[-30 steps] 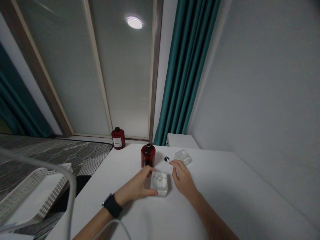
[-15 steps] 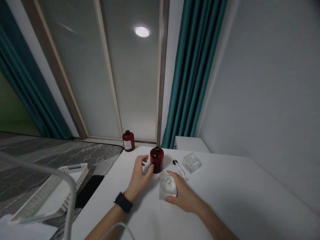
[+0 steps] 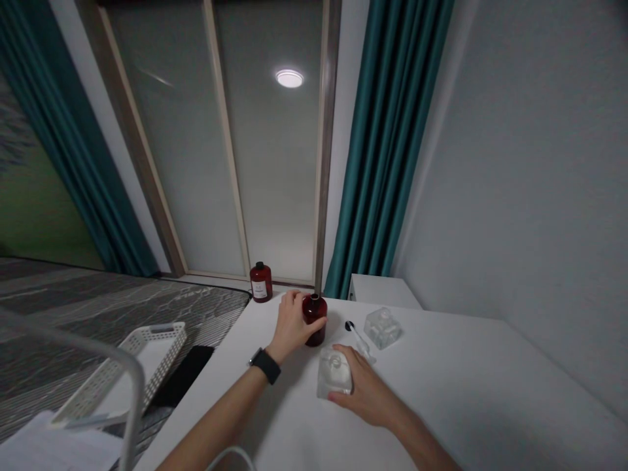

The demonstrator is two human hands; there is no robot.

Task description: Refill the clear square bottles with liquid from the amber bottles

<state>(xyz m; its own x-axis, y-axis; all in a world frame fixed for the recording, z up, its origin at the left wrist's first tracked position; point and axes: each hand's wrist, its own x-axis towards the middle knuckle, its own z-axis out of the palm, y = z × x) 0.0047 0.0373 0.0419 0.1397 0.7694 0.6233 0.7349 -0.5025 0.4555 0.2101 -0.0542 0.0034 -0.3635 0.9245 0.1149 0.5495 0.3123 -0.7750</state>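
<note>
- Moved since the earlier frame: the left hand point(image 3: 293, 322) has come across from just beside the red glass bottle point(image 3: 316, 325) and now curls around its left side, while the whole view has tilted slightly, shifting the worktop point(image 3: 441, 399) lower and to the right.
- Left hand: fingers closed around the bottle, which stands upright with its long axis vertical; this hand is the nearer one to it, and the smartwatch point(image 3: 265, 365) sits on that wrist.
- Right hand point(image 3: 364, 396): fingers and thumb cupped around the right side of a square clear glass bottle point(image 3: 333, 374), which lies nearer the person than the red one and just apart from it.
- Beyond the right hand: a second clear glass bottle point(image 3: 383, 329) and a thin clear rod with a black round end point(image 3: 359, 339), the two just beside each other on the worktop.
- Farther off: a labelled red bottle point(image 3: 260, 283) stands past the worktop's far edge, with a teal curtain point(image 3: 387, 144) behind it.
- Left of the worktop: a white perforated tray point(image 3: 122, 373) and a black flat object point(image 3: 186, 376) rest on a grey patterned mattress point(image 3: 98, 307).
</note>
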